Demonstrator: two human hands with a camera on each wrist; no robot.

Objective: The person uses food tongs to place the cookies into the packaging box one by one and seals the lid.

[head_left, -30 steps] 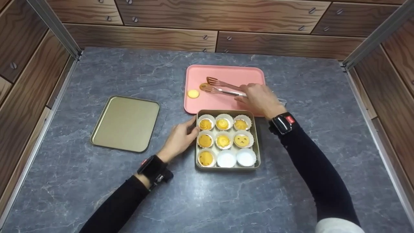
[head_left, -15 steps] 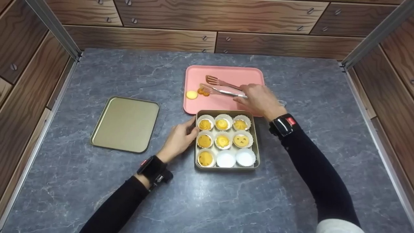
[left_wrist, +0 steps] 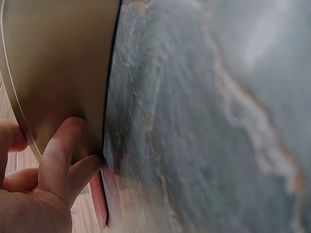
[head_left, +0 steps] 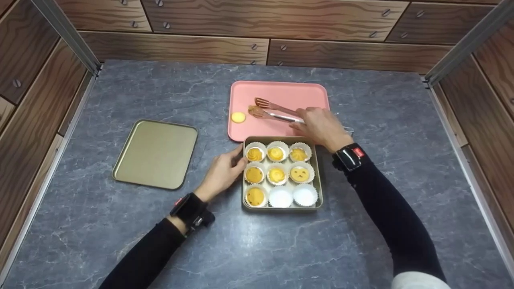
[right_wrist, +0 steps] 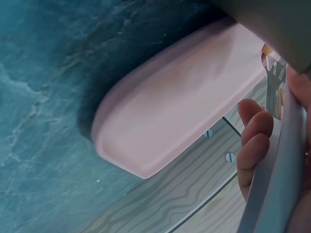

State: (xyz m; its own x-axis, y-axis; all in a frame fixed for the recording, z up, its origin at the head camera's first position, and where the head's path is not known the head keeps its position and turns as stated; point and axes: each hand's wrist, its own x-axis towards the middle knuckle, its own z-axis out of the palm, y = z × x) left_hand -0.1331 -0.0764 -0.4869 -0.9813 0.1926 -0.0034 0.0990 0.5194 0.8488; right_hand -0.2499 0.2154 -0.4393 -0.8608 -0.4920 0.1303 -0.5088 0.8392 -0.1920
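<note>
In the head view my right hand (head_left: 321,126) grips metal tongs (head_left: 283,117) over the pink tray (head_left: 297,92). Their slotted tips stand apart, and the lower tip overlaps a small brown biscuit that it mostly hides. A round yellow biscuit (head_left: 238,117) lies to its left. My left hand (head_left: 221,172) rests its fingers against the outer left wall of a square tin (head_left: 319,192); the left wrist view shows fingertips (left_wrist: 73,126) on that wall. Paper cups fill the tin in rows. Several hold biscuits, and two white cups (head_left: 281,197) at the front right hold nothing.
The tin's flat gold lid (head_left: 156,154) lies on the grey marbled table (head_left: 249,249) to the left. The tray's front edge meets the back of the tin. Wood-patterned panels (head_left: 209,48) enclose the back and sides.
The tongs' tips shift slightly: half a second ago the brown biscuit showed below the lower tip, and now that tip covers most of it. The left hand and tin stay put.
</note>
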